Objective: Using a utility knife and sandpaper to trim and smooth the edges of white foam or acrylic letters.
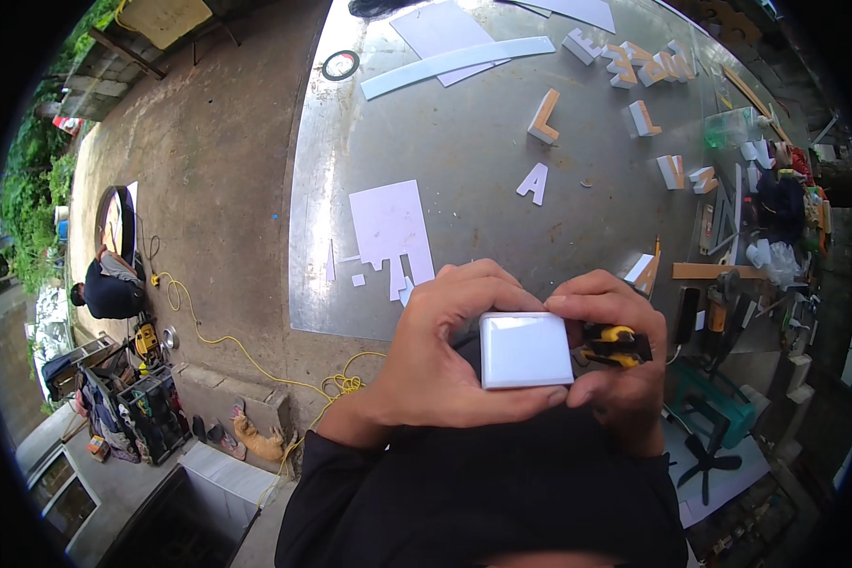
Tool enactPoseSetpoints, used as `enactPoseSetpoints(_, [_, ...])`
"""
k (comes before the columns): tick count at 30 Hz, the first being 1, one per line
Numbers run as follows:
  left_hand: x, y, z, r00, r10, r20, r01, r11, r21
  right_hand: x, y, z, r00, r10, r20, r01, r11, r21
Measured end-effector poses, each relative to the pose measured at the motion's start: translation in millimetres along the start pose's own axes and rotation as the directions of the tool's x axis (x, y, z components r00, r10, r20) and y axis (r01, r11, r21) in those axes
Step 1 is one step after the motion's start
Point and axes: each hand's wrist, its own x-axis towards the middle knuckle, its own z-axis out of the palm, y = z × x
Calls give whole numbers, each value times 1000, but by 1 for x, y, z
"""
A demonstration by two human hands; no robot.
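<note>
Far left, a crouching person (109,284) works on the concrete floor (218,170), well apart from the table; a yellow cord (246,350) runs from there toward the table's near edge, and an orange cat (256,437) lies by a step below. The grey metal table (464,170) carries a cut white sheet (388,227) with small offcuts beside it, a long white strip (454,59) near the far edge, and scattered foam letters (544,115) further right. Close in, the left hand (445,355) is clenched around a white square block (525,350) — fingers curled over its top edge, thumb along its bottom edge, so the block sits between them, flat face up toward the camera. The block is slightly wider than tall, its long axis running left-right, held above the table's near edge, just in front of the dark-sleeved body. The right hand (611,355) touches the block's right edge with its fingertips while grasping a yellow-and-black utility knife (615,346), which points right, away from the block. The knife lies just right of the block, so the right hand is the one nearer that edge — blade state too small to tell. Far right, a clutter of tools (729,303) and bags lines the table's side.
</note>
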Motion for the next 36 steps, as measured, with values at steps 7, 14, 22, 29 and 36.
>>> enactPoseSetpoints(7, [0, -11, 2, 992, -128, 1, 124, 957, -261, 3, -1, 4, 1000, -2, -15, 0, 992, -126])
enactPoseSetpoints(14, [0, -6, 4, 953, -298, 48, 294, 877, -380, -1, 2, 6, 994, 91, -62, -88, 995, 56])
enactPoseSetpoints(22, [2, -17, 7, 999, 20, -42, -9, 965, 261, -1, 5, -2, 973, 231, -32, -226, 969, 103])
enactPoseSetpoints(29, [1, -16, 10, 979, -203, 17, 200, 973, 120, 21, -2, -14, 952, 156, 264, -99, 971, -218])
enactPoseSetpoints(36, [17, -11, 2, 963, -234, 135, 181, 930, 320, 24, 14, -13, 930, 206, 305, -91, 932, -352])
